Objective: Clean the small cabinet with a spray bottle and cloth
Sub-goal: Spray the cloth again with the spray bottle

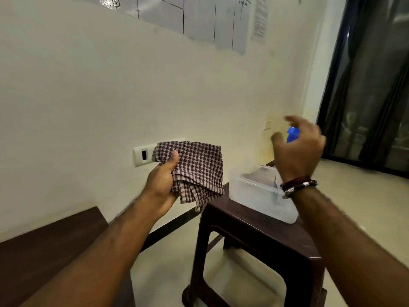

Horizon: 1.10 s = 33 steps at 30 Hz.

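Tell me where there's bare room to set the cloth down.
Free: the stool top's near half, in front of the clear container; also the dark surface at lower left. Crowded: the stool's far end, under the right hand.

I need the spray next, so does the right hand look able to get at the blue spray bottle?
Probably yes: the right hand is open and blurred right at the blue spray bottle, nothing between them; the left hand holds the cloth.
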Motion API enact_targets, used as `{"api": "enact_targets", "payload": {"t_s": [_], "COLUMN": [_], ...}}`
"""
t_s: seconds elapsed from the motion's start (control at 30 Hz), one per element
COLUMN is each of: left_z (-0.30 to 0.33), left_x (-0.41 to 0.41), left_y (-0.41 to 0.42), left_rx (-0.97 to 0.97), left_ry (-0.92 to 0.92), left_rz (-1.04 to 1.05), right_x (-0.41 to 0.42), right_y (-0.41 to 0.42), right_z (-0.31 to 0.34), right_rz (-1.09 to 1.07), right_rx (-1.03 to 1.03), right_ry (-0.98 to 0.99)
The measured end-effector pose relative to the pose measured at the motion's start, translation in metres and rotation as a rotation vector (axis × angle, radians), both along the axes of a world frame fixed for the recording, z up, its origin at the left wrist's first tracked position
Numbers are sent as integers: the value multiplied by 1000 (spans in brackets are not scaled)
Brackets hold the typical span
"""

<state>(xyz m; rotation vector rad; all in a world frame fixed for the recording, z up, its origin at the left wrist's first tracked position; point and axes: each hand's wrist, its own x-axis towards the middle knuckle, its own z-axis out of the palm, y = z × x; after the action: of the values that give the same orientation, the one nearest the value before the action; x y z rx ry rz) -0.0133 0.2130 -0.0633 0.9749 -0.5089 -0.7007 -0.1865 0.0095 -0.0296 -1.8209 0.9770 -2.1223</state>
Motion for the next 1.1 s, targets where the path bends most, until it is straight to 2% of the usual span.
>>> {"api": "enact_targets", "payload": {"t_s": [0.1, 0.2, 0.3, 0.4, 0.67, 0.83, 1.1], "left_z": [-2, -4, -7, -9, -8, -7, 5], "left_x": [-1, 2, 7, 11, 12, 17, 16], "left_y": [1, 4, 10, 15, 27, 33, 30], "left_rx": [5, 9, 19, 34, 37, 27, -30], "left_ry": [1, 5, 1, 0, 10, 9, 25], "left_rz": [0, 20, 42, 63, 87, 95, 64], "right_x": [-12, -20, -25, -21, 7, 18, 33], "right_y": [-20, -42, -61, -71, -64, -48, 6], "right_z": [3, 0, -7, -13, -17, -13, 26], "right_rz": [-42, 101, 320, 382, 324, 340, 402], "right_rx": [156, 359, 568, 633, 595, 461, 216], "right_ry": [-110, -139, -43, 120, 94, 119, 86]}}
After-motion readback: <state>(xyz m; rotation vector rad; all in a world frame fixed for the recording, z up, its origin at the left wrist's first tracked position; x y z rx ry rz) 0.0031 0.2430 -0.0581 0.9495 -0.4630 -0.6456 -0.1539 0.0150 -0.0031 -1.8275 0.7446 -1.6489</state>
